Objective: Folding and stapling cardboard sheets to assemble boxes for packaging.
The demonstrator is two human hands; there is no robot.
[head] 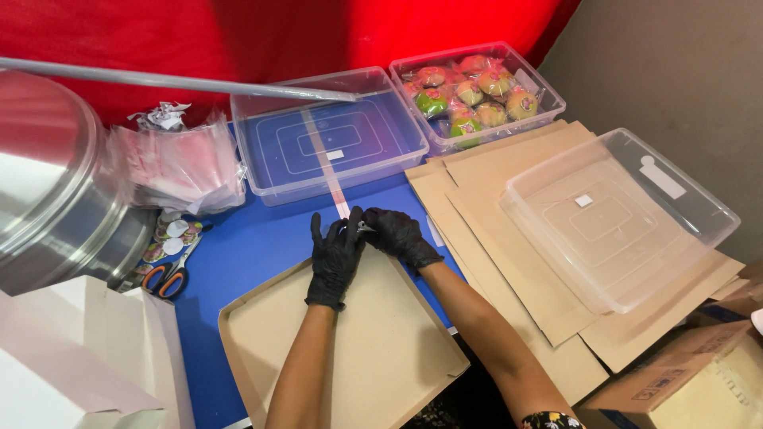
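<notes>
Both gloved hands, left [335,258] and right [400,234], are pinching a tape strip [340,203] over cardboard [373,342] at the blue counter [238,246] middle

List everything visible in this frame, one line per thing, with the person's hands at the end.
cardboard tray: one, brown, on the blue table in front of the person
tape strip: one, clear with a pink end, running from the hands across the empty bin
empty bin: one, clear plastic, at table rear
bin of wrapped fruit: one, clear, red and green contents, rear right
bin lid: one, clear, on the flat cardboard
flat cardboard sheets: several, brown, right side
scissors: one pair, orange handles, left
plastic bags: a stack, clear, rear left
metal pot: one, silver, far left
left hand: black glove, on the tray edge
right hand: black glove, pinching the tape
</notes>
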